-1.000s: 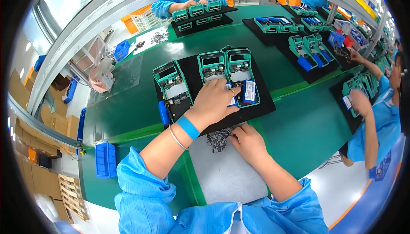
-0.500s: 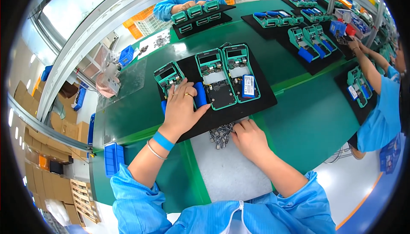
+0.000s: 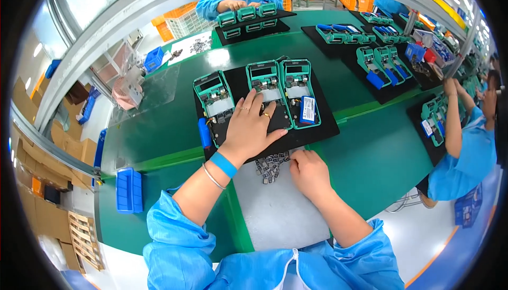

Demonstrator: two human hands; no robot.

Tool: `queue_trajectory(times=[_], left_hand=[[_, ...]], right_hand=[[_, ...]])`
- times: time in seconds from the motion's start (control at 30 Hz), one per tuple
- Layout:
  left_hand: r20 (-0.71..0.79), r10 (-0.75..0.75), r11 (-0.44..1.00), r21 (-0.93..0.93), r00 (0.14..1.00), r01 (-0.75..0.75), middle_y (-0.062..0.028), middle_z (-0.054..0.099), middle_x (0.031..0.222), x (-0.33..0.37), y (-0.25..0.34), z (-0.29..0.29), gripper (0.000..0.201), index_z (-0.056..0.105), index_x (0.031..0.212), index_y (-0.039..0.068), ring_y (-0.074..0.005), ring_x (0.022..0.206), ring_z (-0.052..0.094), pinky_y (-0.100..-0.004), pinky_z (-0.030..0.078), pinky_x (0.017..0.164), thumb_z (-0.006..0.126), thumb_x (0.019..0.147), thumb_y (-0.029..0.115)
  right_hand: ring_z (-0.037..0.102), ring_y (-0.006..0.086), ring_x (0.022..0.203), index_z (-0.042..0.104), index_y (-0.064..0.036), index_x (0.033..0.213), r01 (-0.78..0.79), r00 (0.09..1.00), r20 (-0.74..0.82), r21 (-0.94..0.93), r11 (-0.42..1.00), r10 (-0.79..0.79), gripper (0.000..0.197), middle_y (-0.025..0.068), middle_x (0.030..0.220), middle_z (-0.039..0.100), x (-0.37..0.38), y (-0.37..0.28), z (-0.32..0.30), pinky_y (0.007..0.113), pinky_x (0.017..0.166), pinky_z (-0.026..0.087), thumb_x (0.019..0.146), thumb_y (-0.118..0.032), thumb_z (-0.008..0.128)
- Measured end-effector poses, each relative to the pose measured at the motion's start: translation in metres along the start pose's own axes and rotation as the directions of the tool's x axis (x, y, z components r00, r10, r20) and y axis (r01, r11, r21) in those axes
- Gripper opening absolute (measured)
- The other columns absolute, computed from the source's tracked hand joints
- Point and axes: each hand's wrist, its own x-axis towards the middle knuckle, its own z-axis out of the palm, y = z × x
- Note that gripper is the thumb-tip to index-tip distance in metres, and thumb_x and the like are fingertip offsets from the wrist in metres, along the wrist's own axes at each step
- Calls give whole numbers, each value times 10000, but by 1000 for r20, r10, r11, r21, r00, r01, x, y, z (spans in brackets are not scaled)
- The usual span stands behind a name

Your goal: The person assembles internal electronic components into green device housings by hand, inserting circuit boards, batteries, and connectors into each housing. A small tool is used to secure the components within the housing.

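Observation:
My left hand [image 3: 252, 127] lies with fingers spread over the lower part of the middle green device housing [image 3: 267, 81], hiding part of its black board. To its left a second green housing [image 3: 214, 97] has a blue battery [image 3: 204, 133] hanging at its lower left side. On the right a third green housing [image 3: 296, 83] carries a blue battery with a white label [image 3: 307, 110]. All three rest on a black mat [image 3: 323, 126]. My right hand [image 3: 311, 173] is closed, thumb and fingers together, beside a pile of small metal parts [image 3: 270, 168]; whatever it pinches is hidden.
Under the pile lies a grey sheet [image 3: 280, 210]. A blue bin [image 3: 128, 190] stands at the bench's left edge. Across the green bench [image 3: 243, 52] a co-worker's hands [image 3: 238, 5] handle more housings. At right another person [image 3: 465, 136] works near mats with housings [image 3: 378, 70].
My left hand has moved right, from the left housing and a loose blue battery onto the middle housing. That loose battery no longer shows. My right hand stays by the metal parts.

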Motion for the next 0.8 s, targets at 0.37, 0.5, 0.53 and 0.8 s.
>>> queue_trajectory(times=[0.37, 0.5, 0.53, 0.8], left_hand=[[-30, -33, 991, -131, 999, 29, -195, 533, 1353, -23, -32, 25, 675, 637, 1312, 33, -400, 1415, 383, -551, 327, 1173, 705, 865, 535], [-23, -34, 988, -153, 999, 31, -192, 534, 1348, -25, -42, 31, 675, 636, 1308, 28, -392, 1411, 386, -546, 326, 1172, 714, 859, 525], [-25, -39, 987, -159, 999, 34, -192, 534, 1348, -25, -45, 32, 675, 636, 1308, 28, -392, 1411, 386, -546, 326, 1172, 714, 859, 525], [-12, -56, 984, -170, 998, 54, -180, 535, 1358, -26, -50, 35, 677, 648, 1299, 28, -375, 1420, 379, -530, 313, 1182, 713, 853, 533]], right_hand=[[629, 275, 926, 712, -62, 937, 266, 891, 372, 34, 963, -259, 110, 69, 967, 661, 12, 5, -13, 361, 803, 557, 830, -85, 707], [632, 245, 906, 699, -48, 965, 575, 710, 485, 19, 818, -510, 221, 54, 950, 654, 34, 11, -12, 319, 770, 565, 751, -102, 677], [632, 245, 906, 699, -48, 965, 576, 707, 492, 17, 817, -508, 221, 54, 950, 654, 40, 11, -9, 319, 770, 565, 751, -102, 677], [638, 222, 766, 588, -55, 726, 795, 480, 688, -78, 601, -545, 89, 58, 752, 610, 54, -4, 0, 319, 651, 561, 679, -108, 642]])
